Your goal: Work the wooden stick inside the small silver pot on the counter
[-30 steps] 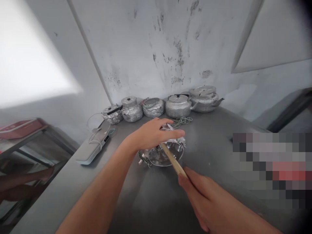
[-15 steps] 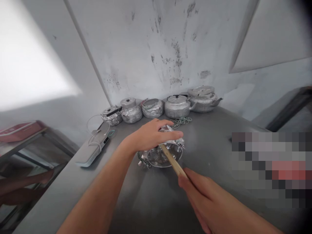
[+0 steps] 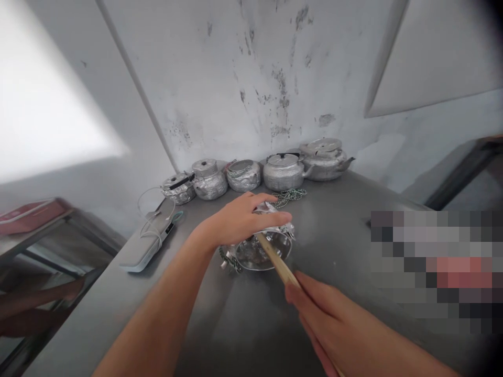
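Note:
A dented, shiny aluminium pot (image 3: 251, 257) lies tipped on the metal table, its round mouth facing me. My left hand (image 3: 242, 219) grips the top of it, with thumb and fingers spread over the crumpled metal. In my right hand (image 3: 324, 309), the fingers are wrapped round a pale wooden stick (image 3: 278, 263). The stick slants up and forward across the pot's mouth; its far end is hidden inside or beneath my left hand. A dark green-and-white cord (image 3: 231, 261) lies against the pot's left side. Another patterned cord (image 3: 288, 197) is bundled just behind.
Several aluminium kettles and pots, such as a lidded kettle (image 3: 283, 172), line the back of the table (image 3: 334, 235) by the wall. A grey case (image 3: 147, 243) with a white cable sits at left. Beyond the left edge are a pink tray (image 3: 33, 215) and another person's limbs (image 3: 43, 301).
The whole view has shifted slightly to the left. Both hands, the stick and the pot keep nearly the same positions relative to one another.

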The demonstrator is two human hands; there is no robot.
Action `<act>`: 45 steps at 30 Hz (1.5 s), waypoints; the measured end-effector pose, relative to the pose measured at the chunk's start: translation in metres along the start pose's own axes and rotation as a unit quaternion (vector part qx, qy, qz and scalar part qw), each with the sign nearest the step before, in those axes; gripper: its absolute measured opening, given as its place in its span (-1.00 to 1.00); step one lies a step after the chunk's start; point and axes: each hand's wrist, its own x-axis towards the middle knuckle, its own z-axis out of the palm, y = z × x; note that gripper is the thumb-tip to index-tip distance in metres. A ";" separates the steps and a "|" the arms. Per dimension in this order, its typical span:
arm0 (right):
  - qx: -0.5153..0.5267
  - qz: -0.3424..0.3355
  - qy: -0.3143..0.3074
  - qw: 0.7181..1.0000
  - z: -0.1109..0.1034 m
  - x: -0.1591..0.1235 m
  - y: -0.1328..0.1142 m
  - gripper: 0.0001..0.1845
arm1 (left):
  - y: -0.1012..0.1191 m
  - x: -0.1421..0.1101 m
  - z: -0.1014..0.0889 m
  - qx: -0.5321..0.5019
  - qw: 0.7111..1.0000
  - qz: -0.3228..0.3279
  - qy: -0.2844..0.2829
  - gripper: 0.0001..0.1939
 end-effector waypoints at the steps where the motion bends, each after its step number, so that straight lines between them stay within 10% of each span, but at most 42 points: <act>1: -0.009 -0.003 0.006 1.000 0.000 0.000 0.000 -0.43 | 0.000 0.000 0.000 -0.002 1.000 0.001 0.001 -0.21; 45: -0.031 -0.028 0.028 0.999 0.000 0.006 0.000 -0.44 | 0.000 0.002 0.001 -0.021 1.000 -0.002 -0.006 -0.27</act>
